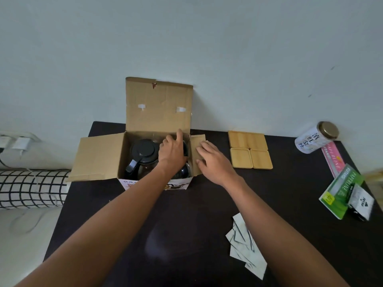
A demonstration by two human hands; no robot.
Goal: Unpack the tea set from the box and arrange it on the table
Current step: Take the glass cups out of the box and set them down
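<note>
An open cardboard box (99,158) stands at the back of the dark table (170,235), its flaps spread. Inside sits a glass teapot (143,154) with a black lid and handle. My left hand (173,151) reaches into the right half of the box, its fingers curled down over a dark glass item (185,171) that it mostly hides; whether it grips that item I cannot tell. My right hand (211,160) lies with straight fingers on the box's right flap (198,141). Several square wooden coasters (249,150) lie right of the box.
A white jar with a gold lid (316,137) stands at the back right. Pink and green Paperline boxes (342,189) and a small black-and-white packet (360,201) lie at the right edge. Marbled paper cards (244,247) lie near the front. A checked pillow (31,188) is left of the table.
</note>
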